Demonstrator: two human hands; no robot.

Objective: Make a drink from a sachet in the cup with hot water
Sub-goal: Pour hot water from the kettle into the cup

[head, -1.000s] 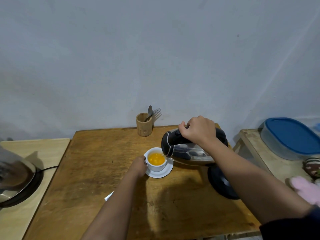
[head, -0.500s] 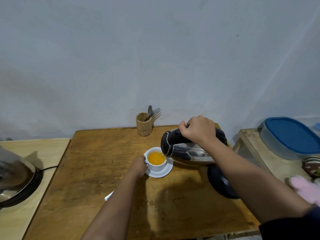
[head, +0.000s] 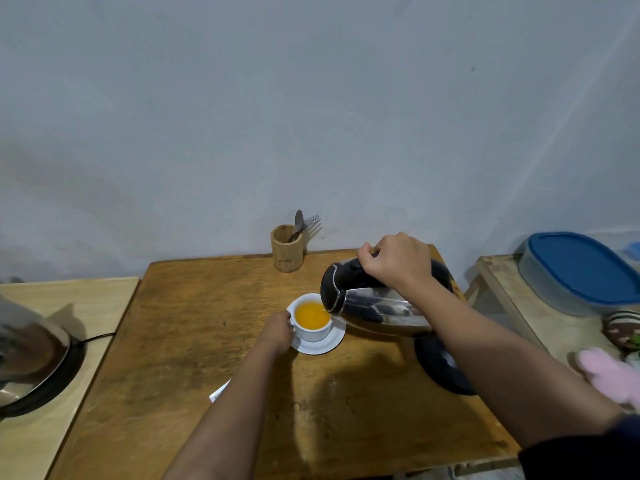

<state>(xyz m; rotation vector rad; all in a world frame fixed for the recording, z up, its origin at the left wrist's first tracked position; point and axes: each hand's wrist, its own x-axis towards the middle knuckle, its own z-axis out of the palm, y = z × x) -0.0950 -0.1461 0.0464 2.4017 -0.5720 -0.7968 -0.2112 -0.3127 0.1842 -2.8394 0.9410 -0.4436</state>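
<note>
Two hands busy: right hand (head: 398,263) wrapped round tilted kettle (head: 374,299) handle, left hand (head: 277,332) gripping cup (head: 311,329) w/ orange drink approx. two-thirds full; stirring prob. left.

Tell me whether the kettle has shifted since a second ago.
Yes, slightly. Against the wooden cutlery holder, the kettle in the right hand has edged left over the cup, which the left hand steadies.
</note>
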